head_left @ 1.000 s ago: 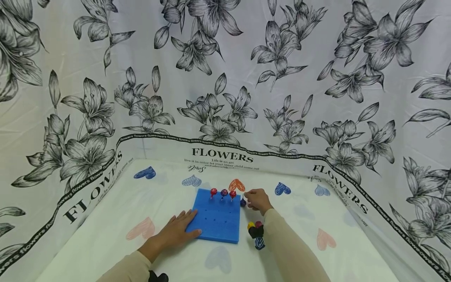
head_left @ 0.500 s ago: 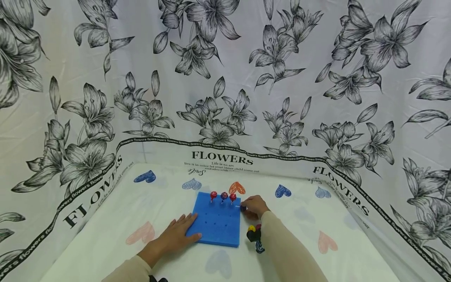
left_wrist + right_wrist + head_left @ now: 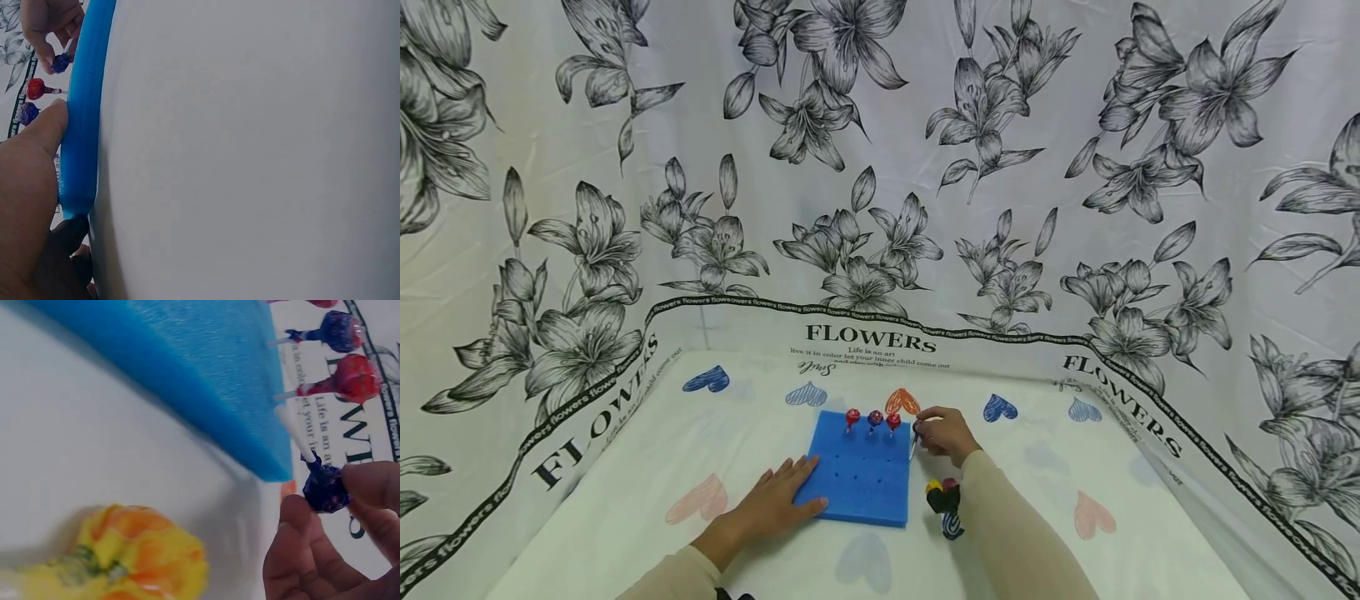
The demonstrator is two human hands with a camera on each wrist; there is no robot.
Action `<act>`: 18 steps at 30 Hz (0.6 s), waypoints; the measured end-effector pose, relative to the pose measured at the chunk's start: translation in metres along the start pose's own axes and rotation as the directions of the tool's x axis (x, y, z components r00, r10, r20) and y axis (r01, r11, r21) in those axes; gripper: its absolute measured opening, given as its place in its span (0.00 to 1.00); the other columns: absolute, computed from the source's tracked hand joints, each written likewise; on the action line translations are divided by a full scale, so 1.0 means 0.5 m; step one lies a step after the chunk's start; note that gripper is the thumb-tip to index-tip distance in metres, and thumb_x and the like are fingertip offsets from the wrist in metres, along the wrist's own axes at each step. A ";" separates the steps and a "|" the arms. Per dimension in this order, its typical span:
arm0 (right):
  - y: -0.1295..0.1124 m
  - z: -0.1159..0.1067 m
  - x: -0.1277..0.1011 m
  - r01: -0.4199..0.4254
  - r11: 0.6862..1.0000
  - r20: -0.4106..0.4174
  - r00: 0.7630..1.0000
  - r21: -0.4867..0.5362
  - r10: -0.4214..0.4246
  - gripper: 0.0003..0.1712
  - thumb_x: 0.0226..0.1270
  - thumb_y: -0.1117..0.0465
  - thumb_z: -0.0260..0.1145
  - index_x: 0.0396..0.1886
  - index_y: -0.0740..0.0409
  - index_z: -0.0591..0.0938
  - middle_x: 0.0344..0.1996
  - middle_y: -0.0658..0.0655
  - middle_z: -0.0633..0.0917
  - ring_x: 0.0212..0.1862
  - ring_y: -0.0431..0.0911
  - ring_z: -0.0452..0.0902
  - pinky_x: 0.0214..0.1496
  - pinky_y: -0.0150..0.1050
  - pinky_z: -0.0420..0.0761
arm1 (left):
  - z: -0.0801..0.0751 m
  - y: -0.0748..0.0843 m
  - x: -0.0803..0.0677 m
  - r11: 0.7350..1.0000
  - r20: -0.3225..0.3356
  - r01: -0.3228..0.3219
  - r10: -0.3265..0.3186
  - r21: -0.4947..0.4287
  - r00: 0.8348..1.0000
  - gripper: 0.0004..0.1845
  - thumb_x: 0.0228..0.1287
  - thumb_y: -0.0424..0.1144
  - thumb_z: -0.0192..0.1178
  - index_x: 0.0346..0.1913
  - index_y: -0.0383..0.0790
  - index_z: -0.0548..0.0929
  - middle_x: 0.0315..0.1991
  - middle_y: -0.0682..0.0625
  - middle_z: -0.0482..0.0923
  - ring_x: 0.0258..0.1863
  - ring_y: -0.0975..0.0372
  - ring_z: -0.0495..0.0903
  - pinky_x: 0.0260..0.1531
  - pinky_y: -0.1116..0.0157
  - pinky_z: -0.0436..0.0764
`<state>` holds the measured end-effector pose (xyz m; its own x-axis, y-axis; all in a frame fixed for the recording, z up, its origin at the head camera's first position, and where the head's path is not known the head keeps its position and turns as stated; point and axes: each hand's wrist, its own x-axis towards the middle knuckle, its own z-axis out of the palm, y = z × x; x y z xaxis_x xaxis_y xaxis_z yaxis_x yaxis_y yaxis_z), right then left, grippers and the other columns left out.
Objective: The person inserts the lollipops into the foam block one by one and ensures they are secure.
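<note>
My left hand rests flat, fingers spread, on the left side of a blue foam board. Three lollipops stand in holes along its far edge: a red one, a purple one and another red one. At the board's far right corner, my right hand pinches a dark blue lollipop by its wrapped candy between thumb and fingers. Its white stick points toward the board, overlapping the corner in the right wrist view. Nearer holes in the board show as dark dots.
A yellow lollipop lies on the cloth right of the board. Beside it in the head view are a pinkish-red top and a dark blue-and-white striped shape. A white floral curtain rises behind the table.
The dark blue lollipop has been turned in my right hand; its stick, first upward, then sideways over the board, now slants downward at the board's edge. My left hand has stayed in place.
</note>
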<state>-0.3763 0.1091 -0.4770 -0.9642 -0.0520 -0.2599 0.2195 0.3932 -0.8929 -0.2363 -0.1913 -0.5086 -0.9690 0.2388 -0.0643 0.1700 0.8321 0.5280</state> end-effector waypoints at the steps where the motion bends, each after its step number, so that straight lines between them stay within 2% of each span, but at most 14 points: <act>1: -0.004 -0.003 -0.002 0.010 1.000 -0.003 1.000 0.020 -0.010 0.18 0.65 0.63 0.66 0.55 0.57 0.82 0.37 0.58 0.83 0.34 0.50 0.79 0.32 0.39 0.80 | 0.000 0.000 0.000 1.000 0.000 0.001 -0.001 0.001 1.000 0.45 0.61 0.67 0.55 0.74 0.43 0.60 0.72 0.41 0.58 0.72 0.43 0.49 0.66 0.41 0.45; 6: -0.023 -0.016 -0.018 0.048 0.990 -0.011 0.999 0.131 -0.047 0.18 0.66 0.62 0.65 0.55 0.57 0.81 0.43 0.58 0.83 0.42 0.52 0.78 0.38 0.40 0.79 | -0.002 0.004 -0.004 1.000 -0.003 0.002 -0.002 0.001 1.000 0.45 0.62 0.66 0.56 0.74 0.43 0.60 0.72 0.40 0.57 0.72 0.42 0.49 0.66 0.41 0.44; 13: -0.040 -0.020 -0.033 0.078 0.961 -0.031 0.997 0.266 -0.073 0.18 0.68 0.59 0.65 0.54 0.60 0.79 0.42 0.61 0.84 0.35 0.52 0.82 0.36 0.40 0.83 | -0.009 0.008 -0.006 1.000 0.000 0.004 -0.004 -0.007 1.000 0.45 0.62 0.65 0.56 0.74 0.41 0.60 0.72 0.39 0.57 0.71 0.41 0.48 0.66 0.40 0.44; 18: -0.057 -0.025 -0.048 0.117 0.932 -0.034 0.993 0.344 -0.112 0.17 0.67 0.64 0.65 0.54 0.62 0.79 0.46 0.67 0.82 0.42 0.57 0.83 0.39 0.42 0.84 | -0.005 0.006 -0.004 1.000 0.005 0.007 -0.007 -0.003 1.000 0.45 0.62 0.66 0.55 0.74 0.42 0.60 0.72 0.39 0.57 0.72 0.42 0.49 0.66 0.40 0.44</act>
<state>-0.3612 0.1107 -0.4406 -0.9873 -0.0644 -0.1451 0.1424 0.0444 -0.9888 -0.2344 -0.1905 -0.5047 -0.9692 0.2355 -0.0718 0.1629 0.8321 0.5301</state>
